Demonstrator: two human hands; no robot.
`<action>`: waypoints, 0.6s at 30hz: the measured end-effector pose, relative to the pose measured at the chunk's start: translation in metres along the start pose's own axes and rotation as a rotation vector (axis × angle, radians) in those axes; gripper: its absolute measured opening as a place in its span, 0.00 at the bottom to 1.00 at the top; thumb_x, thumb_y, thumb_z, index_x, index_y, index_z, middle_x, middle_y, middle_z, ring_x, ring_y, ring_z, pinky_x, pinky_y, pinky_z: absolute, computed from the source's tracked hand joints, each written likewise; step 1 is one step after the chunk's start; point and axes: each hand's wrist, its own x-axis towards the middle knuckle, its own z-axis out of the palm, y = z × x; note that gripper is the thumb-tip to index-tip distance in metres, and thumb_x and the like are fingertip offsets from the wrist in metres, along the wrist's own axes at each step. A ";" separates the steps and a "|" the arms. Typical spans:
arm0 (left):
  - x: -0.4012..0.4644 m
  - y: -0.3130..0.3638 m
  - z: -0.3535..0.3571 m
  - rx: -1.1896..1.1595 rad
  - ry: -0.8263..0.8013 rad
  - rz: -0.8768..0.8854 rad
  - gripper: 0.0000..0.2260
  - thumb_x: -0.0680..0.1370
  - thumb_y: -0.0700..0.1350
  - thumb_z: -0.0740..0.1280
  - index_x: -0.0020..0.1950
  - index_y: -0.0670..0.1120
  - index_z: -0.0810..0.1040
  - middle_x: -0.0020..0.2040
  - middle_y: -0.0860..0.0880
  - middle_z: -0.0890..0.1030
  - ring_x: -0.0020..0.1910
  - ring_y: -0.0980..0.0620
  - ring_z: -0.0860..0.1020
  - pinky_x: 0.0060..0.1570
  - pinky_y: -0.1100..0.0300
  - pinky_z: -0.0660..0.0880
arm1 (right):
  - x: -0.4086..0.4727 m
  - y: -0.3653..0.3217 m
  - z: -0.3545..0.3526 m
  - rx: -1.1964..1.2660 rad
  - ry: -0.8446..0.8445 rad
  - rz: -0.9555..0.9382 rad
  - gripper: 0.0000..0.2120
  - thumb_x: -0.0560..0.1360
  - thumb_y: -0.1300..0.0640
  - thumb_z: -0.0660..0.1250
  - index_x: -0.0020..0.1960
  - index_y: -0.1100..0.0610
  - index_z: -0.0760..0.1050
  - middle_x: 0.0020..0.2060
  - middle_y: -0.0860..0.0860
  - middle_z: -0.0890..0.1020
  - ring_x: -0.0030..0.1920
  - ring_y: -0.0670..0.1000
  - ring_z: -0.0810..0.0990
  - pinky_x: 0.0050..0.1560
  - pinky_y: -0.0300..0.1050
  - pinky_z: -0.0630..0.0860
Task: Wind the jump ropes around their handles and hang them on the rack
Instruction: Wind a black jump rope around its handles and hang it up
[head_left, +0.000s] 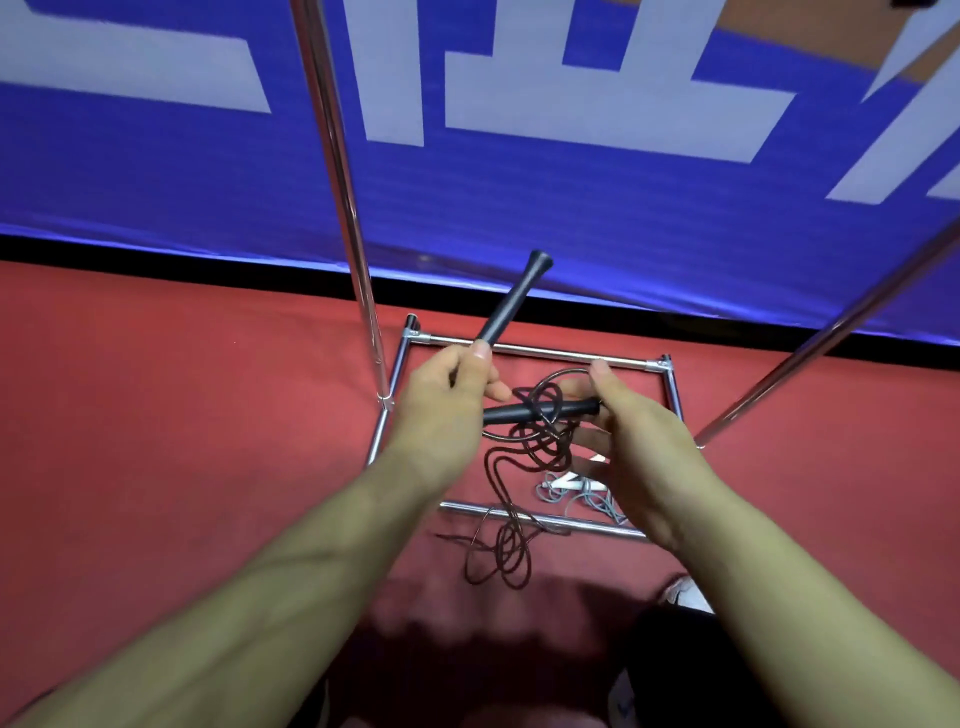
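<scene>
Two black handles are held above the rack base: left hand grips one pointing up-away, right hand pinches the other lying crosswise, rope dangling below to the floor.

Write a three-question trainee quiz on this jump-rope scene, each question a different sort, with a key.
1. True or false: the left hand grips a black handle that points up and away.
2. Multiple choice: the second black handle, held by the right hand, lies A) upright B) roughly level C) on the floor.
3. Fill in: the grey rope lies on the red ____ inside the rack base.

Key: 1 true; 2 B; 3 floor.
</scene>
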 end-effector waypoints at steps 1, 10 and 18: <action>0.001 0.000 0.000 -0.049 -0.018 -0.083 0.16 0.84 0.53 0.56 0.41 0.47 0.74 0.37 0.53 0.80 0.32 0.56 0.73 0.36 0.59 0.67 | 0.004 0.000 -0.003 -0.068 -0.029 0.024 0.12 0.80 0.45 0.62 0.50 0.51 0.80 0.45 0.53 0.83 0.47 0.51 0.81 0.47 0.51 0.75; 0.010 -0.001 -0.003 -0.496 0.065 -0.378 0.17 0.84 0.53 0.57 0.41 0.46 0.74 0.35 0.50 0.80 0.32 0.53 0.74 0.30 0.62 0.67 | 0.015 -0.003 -0.013 -0.434 0.094 -0.225 0.17 0.79 0.50 0.66 0.33 0.55 0.72 0.23 0.41 0.67 0.24 0.42 0.62 0.28 0.36 0.61; 0.006 -0.005 -0.003 -0.451 0.129 -0.289 0.13 0.84 0.50 0.57 0.44 0.49 0.76 0.38 0.52 0.78 0.35 0.54 0.75 0.39 0.60 0.72 | 0.012 -0.010 -0.041 -0.169 0.162 -0.371 0.05 0.76 0.57 0.71 0.41 0.54 0.82 0.37 0.55 0.76 0.40 0.51 0.72 0.47 0.49 0.72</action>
